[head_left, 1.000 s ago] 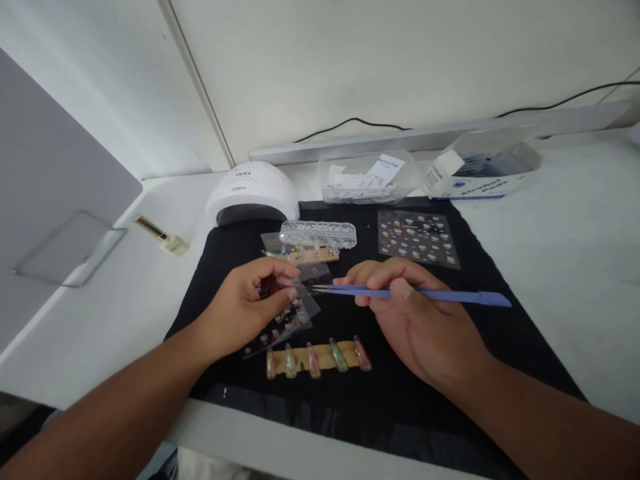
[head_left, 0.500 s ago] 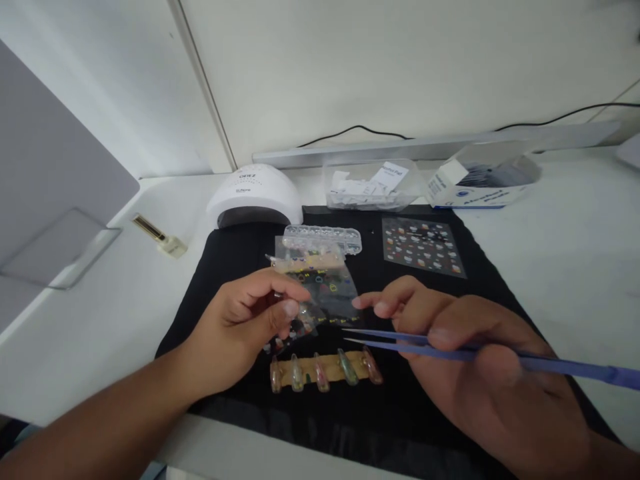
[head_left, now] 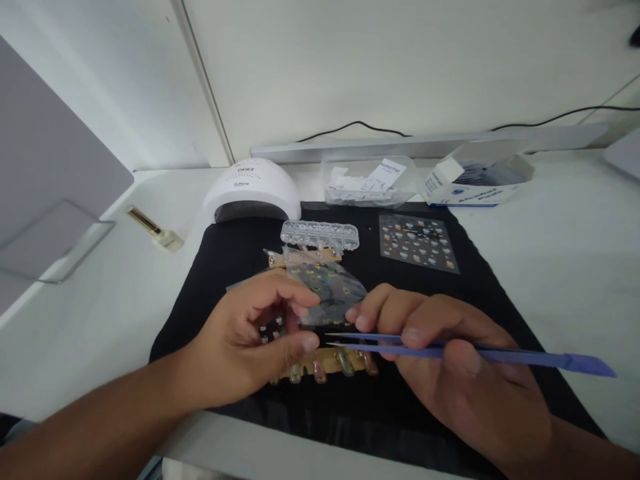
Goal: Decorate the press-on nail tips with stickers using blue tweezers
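Observation:
My left hand [head_left: 250, 337] pinches the near edge of a clear sticker sheet [head_left: 327, 290] with small coloured shapes, lifted over the black mat [head_left: 220, 260]. My right hand [head_left: 450, 360] grips blue tweezers [head_left: 480, 353], tips pointing left just below the sheet, and its fingertips touch the sheet's right edge. A strip of several painted nail tips [head_left: 333, 363] lies under both hands, partly hidden. Another strip of nail tips [head_left: 305, 257] lies behind the sheet.
A white nail lamp [head_left: 251, 189] stands at the mat's back left. Nearby are a clear rhinestone case [head_left: 320, 235], another sticker sheet [head_left: 417, 242], a clear tub of pads [head_left: 370, 181], a blue-white box [head_left: 475, 181] and a small bottle [head_left: 153, 230].
Both hands have drawn nearer to me. The sticker sheet has been lifted and bent between them, and the tweezers dropped from above the sheet to just below it.

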`<state>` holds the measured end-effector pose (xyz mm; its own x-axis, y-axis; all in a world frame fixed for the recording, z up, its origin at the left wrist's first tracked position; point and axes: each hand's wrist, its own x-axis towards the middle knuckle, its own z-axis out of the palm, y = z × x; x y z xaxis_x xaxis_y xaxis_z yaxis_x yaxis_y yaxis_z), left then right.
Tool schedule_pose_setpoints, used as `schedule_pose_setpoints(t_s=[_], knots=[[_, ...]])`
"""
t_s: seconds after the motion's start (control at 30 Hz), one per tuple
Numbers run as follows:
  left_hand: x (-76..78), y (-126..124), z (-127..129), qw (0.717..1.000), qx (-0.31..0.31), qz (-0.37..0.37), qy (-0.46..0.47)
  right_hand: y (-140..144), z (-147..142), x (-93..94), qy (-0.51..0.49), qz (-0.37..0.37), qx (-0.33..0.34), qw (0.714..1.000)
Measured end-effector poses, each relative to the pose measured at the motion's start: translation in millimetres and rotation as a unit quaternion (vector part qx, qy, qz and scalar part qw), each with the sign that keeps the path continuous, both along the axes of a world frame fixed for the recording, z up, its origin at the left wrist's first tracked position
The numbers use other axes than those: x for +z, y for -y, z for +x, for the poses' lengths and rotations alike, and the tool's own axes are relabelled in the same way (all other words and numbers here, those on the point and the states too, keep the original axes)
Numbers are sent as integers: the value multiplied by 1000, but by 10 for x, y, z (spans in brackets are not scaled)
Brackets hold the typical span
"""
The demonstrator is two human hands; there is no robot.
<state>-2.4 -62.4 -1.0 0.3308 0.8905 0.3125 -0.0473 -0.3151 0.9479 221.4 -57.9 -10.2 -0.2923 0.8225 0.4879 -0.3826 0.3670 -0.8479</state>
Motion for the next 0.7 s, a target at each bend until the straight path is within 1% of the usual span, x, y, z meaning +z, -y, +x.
schedule_pose_setpoints(t_s=[0.17, 0.4, 0.47, 0.6, 0.7], knots=[[-15, 1, -4, 997, 25, 61, -39, 32, 25, 12, 15, 19, -16, 1000], [-14, 28, -5, 991, 21, 119, -59, 86, 11, 25, 33, 71, -52, 996], [-14, 31, 0, 990, 22, 130, -58, 100, 12, 31, 37, 84, -62, 994], [-6, 43, -4, 988, 14, 140, -67, 150, 47, 32, 48, 113, -59, 991], [7, 59, -11, 987, 25, 139, -76, 192, 79, 25, 63, 110, -73, 989]])
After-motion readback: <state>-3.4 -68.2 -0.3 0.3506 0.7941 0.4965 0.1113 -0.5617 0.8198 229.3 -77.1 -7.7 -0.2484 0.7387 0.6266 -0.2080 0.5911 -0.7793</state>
